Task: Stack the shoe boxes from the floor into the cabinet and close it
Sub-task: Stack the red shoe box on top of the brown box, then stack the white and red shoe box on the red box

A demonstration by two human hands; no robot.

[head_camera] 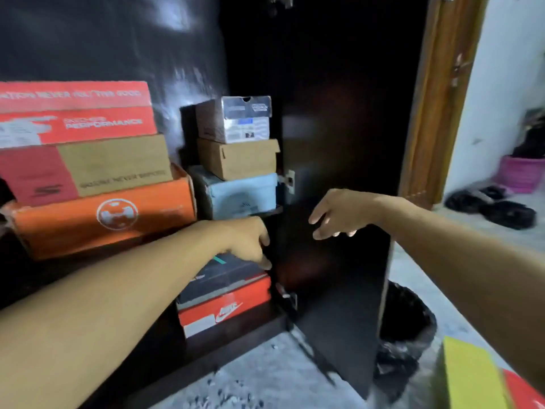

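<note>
Nearest, at the lower right, the corner of one yellow and red box [483,379] lies on the speckled grey floor [265,385]. Just beyond it a black bin bag [404,335] stands behind the open dark cabinet door [339,290].

Two bare hands reach forward. The left hand [250,242] rests on a dark box [224,276] on the lower shelf, fingers bent down over its far right corner; whether it truly grips the box is unclear. The right hand [339,212] hovers in front of the door with its fingers loosely spread, holding nothing.

Eight boxes sit in the cabinet [206,358]. Below, the dark box lies on a red and white one [227,311]. Above, a stack of three on the left: orange [103,216], tan and red [88,169], red [76,113]. Right of it, three more: pale blue [239,194], brown [239,157], grey [236,119].

Far right, a wooden door frame [436,98], white wall [507,69], a pink basket [520,174] and dark shoes [501,209] lying on the floor.
</note>
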